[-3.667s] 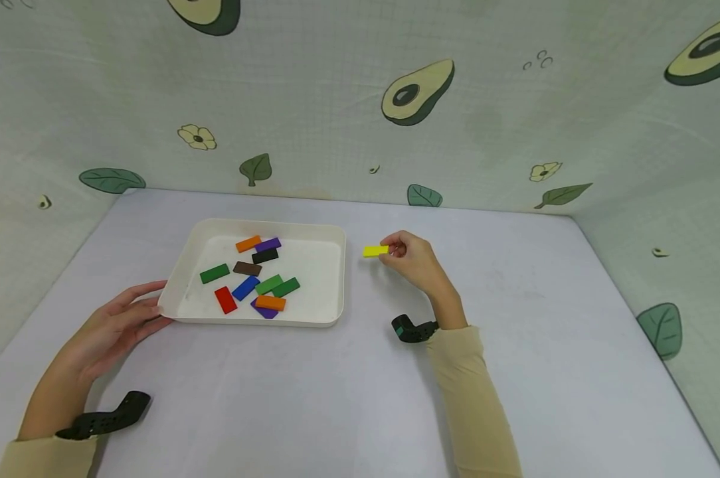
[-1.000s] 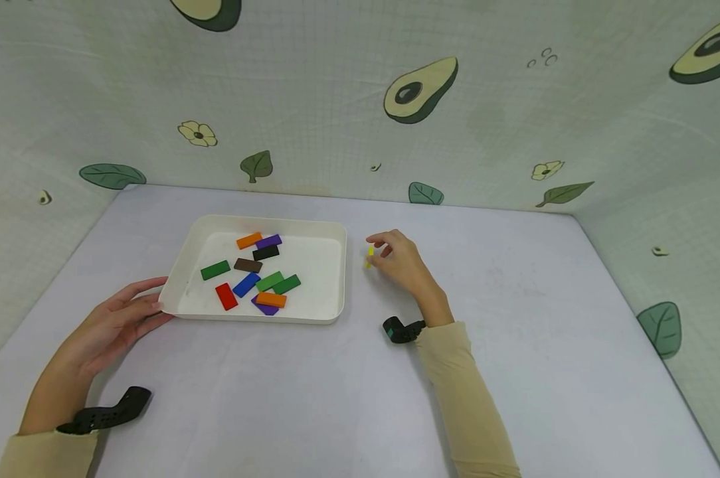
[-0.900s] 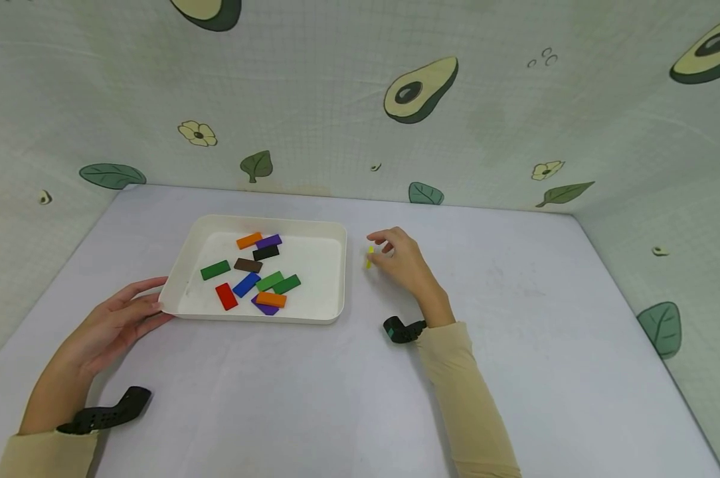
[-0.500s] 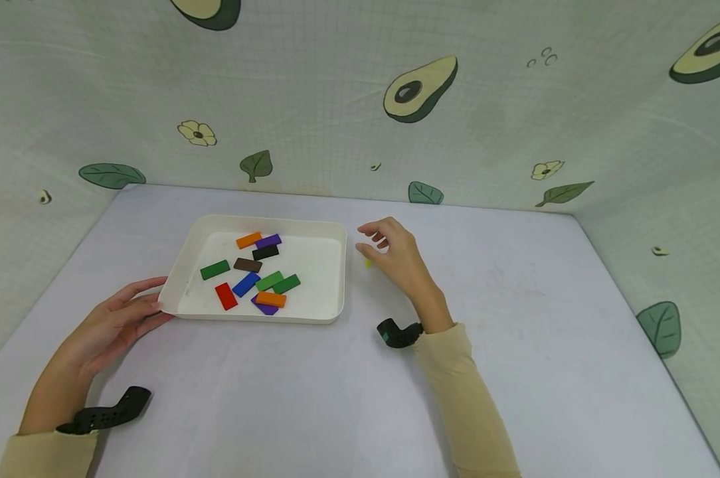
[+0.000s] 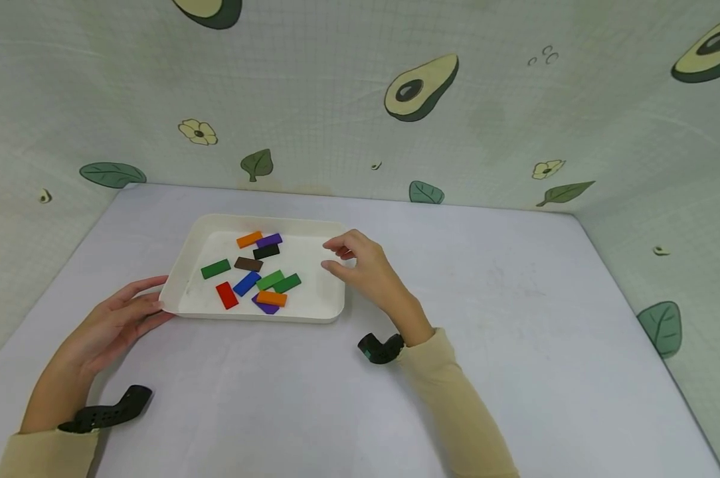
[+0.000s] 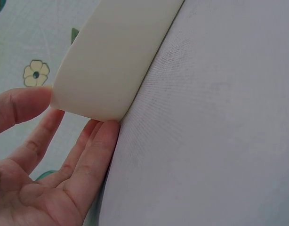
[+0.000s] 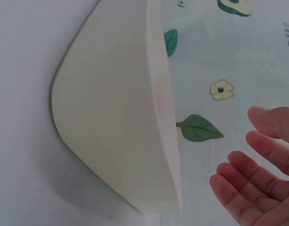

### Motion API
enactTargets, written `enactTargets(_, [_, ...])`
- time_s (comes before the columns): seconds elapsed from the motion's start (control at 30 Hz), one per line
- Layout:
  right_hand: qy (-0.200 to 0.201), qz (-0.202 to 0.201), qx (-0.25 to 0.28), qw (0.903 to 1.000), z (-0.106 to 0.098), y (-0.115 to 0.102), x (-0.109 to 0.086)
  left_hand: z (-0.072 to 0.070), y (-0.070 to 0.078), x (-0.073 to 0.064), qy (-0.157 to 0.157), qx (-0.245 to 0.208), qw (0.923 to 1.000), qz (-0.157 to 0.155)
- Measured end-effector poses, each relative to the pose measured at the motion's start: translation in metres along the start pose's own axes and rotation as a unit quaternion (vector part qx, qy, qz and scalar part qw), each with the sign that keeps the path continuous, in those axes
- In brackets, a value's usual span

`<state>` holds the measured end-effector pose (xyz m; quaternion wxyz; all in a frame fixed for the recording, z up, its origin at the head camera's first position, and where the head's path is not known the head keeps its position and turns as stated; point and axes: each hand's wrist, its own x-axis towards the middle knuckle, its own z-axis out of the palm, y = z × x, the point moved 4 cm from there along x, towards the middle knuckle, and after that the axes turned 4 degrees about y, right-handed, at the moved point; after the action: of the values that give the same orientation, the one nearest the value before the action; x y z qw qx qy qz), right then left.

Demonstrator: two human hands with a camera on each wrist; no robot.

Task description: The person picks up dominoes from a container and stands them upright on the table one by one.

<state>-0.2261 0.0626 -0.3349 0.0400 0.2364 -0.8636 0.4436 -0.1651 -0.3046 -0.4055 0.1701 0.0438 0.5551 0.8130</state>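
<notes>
A shallow white tray [image 5: 315, 295] rests on the table, bearing several small coloured blocks. At its front left corner my left hand [image 5: 109, 332] holds on, with the thumb at the rim and fingers against the lower edge of the wall [image 6: 107, 61] in the left wrist view. Over the tray's right end hovers my right hand [image 5: 372, 272], thumb and fingers apart with nothing between them. Nearest to it are a dark green block [image 5: 287, 283] and a light green block [image 5: 270, 279]. The yellow block is not visible now; the right hand covers where it stood.
Also in the tray are orange [image 5: 249, 239], purple [image 5: 270, 240], black [image 5: 267, 251], brown [image 5: 249, 264], blue [image 5: 247, 283] and red [image 5: 227, 295] blocks. An orange block [image 5: 272, 299] overlaps a second purple one. A patterned cloth [image 5: 318, 99] rises behind the table.
The right hand pinched a yellow block, turned it upright and let go of it right of the tray. Since then the hand has moved left over the tray. The left hand stayed put.
</notes>
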Motion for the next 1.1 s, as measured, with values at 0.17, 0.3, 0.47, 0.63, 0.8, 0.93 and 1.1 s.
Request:
enactTargets(0.17, [-0.048, 0.013, -0.002, 0.9987, 0.02, -0.007, 0.0, 0.0, 0.001, 0.0, -0.001, -0.004, 1.0, 0.0])
enactTargets(0.3, [-0.083, 0.035, -0.008, 0.9959, 0.036, -0.01, -0.002, 0.001, 0.001, 0.0, -0.001, -0.006, 1.0, 0.002])
enactTargets(0.47, [-0.103, 0.036, -0.01, 0.994, 0.052, -0.012, -0.004, 0.001, 0.001, 0.0, 0.003, -0.003, 1.0, 0.004])
enactTargets(0.63, [-0.123, 0.032, -0.024, 0.9915, 0.065, -0.01, -0.004, 0.001, -0.002, 0.0, 0.012, 0.004, 0.9999, 0.008])
enactTargets(0.8, [-0.139, 0.045, -0.053, 0.9879, 0.075, -0.008, -0.004, 0.001, -0.004, 0.001, 0.018, 0.003, 0.9998, 0.005])
enactTargets(0.93, [-0.149, 0.056, -0.098, 0.9824, 0.081, -0.006, -0.002, 0.0, -0.002, 0.001, 0.01, -0.007, 0.9999, 0.008])
enactTargets(1.1, [-0.16, 0.065, -0.129, 0.9764, 0.082, -0.006, -0.002, -0.001, -0.003, 0.001, 0.009, 0.0, 0.9999, 0.009])
